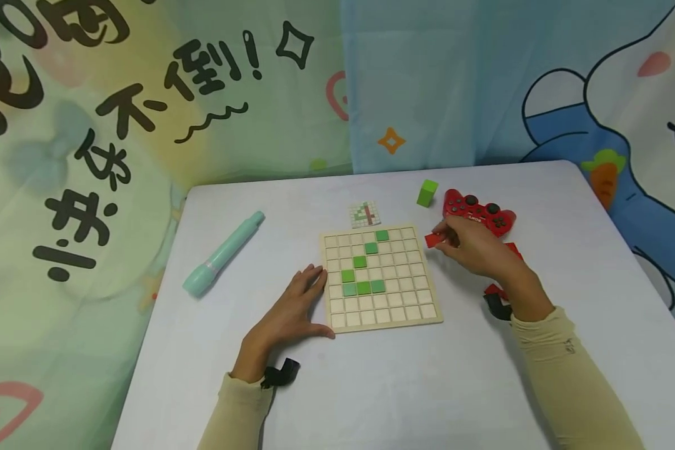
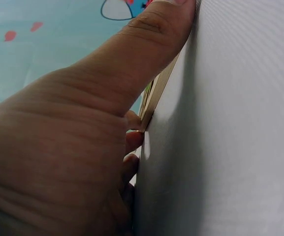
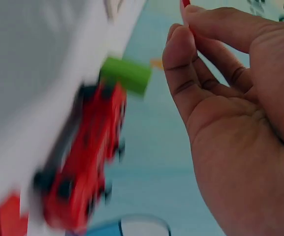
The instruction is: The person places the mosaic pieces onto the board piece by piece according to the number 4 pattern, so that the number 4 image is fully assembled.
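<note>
A wooden grid board (image 1: 388, 327) lies flat on the white table. Several green square tiles (image 1: 363, 288) sit in its cells, most along a diagonal and others in a short row below. My left hand (image 1: 294, 309) rests at the board's left edge, fingers and thumb spread along it. Off the board's upper right side, my right hand (image 1: 478, 248) pinches a small red square tile (image 1: 432, 240) between thumb and fingertips, held up from the table. In the right wrist view only a thin strip of that red tile (image 3: 185, 6) shows at the fingertips.
A small patterned card (image 1: 364, 214) lies behind the board. Near my right hand are a green block (image 1: 427, 193), a red game controller (image 1: 480, 211) and more red pieces (image 1: 495, 290), partly hidden by my wrist. A mint-green tapered cylinder (image 1: 224, 254) lies at the left.
</note>
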`<action>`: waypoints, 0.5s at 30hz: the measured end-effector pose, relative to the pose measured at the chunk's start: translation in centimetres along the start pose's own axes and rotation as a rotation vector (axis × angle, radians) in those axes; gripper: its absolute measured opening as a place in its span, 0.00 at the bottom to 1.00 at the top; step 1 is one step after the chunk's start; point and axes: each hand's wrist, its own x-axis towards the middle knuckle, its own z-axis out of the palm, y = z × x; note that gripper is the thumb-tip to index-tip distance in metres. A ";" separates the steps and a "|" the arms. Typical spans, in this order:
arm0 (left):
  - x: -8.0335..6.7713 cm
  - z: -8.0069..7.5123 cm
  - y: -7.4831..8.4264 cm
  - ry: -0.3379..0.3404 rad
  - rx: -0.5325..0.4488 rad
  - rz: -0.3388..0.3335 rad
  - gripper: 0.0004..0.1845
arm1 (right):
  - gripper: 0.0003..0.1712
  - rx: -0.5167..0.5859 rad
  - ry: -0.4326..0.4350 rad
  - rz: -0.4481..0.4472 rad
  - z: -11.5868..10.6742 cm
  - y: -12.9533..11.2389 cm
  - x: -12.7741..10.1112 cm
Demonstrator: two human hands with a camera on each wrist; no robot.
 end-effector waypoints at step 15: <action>0.3 -0.1 0.2 -0.008 0.013 -0.020 0.71 | 0.14 0.010 -0.136 -0.104 5.3 -3.0 6.4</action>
